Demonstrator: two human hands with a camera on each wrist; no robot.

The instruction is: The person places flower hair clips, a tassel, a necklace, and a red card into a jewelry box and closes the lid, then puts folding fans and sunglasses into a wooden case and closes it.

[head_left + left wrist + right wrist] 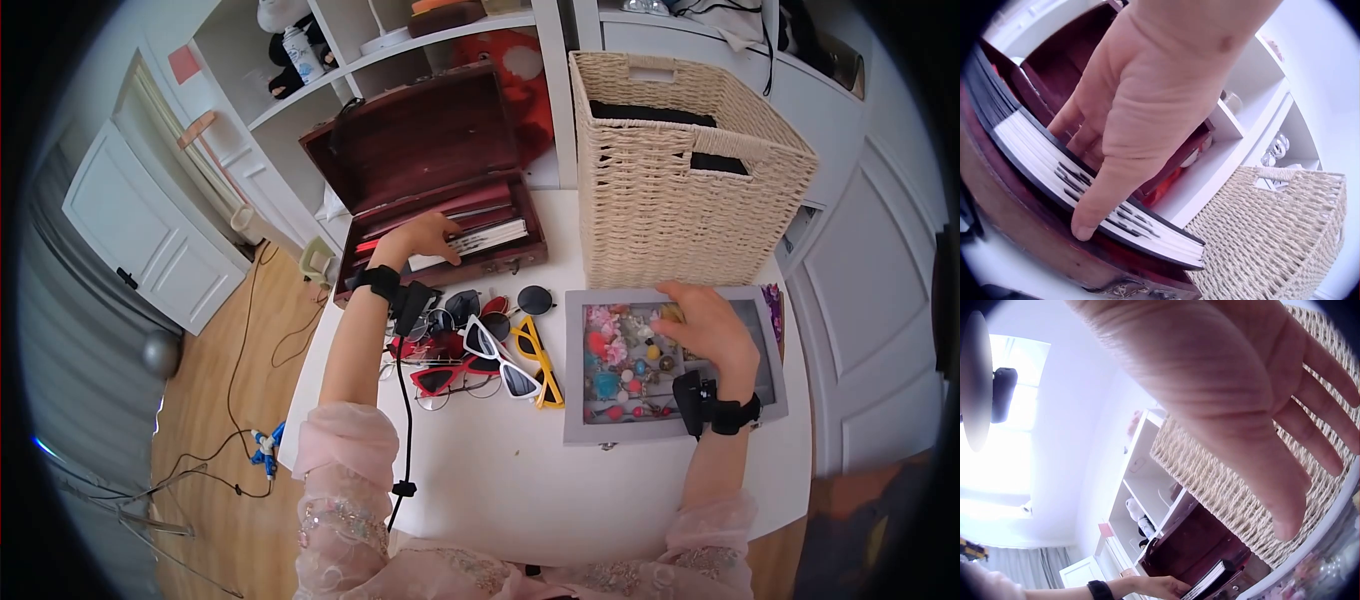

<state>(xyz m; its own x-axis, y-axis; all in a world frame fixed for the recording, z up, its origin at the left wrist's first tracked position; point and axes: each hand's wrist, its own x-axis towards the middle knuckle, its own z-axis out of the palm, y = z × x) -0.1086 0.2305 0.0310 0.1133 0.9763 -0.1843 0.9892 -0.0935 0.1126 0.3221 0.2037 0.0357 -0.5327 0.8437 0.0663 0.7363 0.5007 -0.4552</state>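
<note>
My left hand [420,238] reaches into an open dark-red wooden case [420,140] at the back left. It grips a thick black-covered book [1029,144] by its page edges; in the left wrist view the thumb lies over the near cover, the other fingers behind the far one. My right hand [715,325] lies over the upper right of a grey jewelry box [640,433] with a clear lid, fingers fairly straight and spread. Through that lid show colorful beads and flower trinkets [612,345].
Between case and box lies a pile of sunglasses, among them white ones [483,340], yellow ones [545,365] and red ones [455,373]. A tall woven basket [670,215] stands behind the jewelry box. White shelving [350,66] rises behind the table [500,470].
</note>
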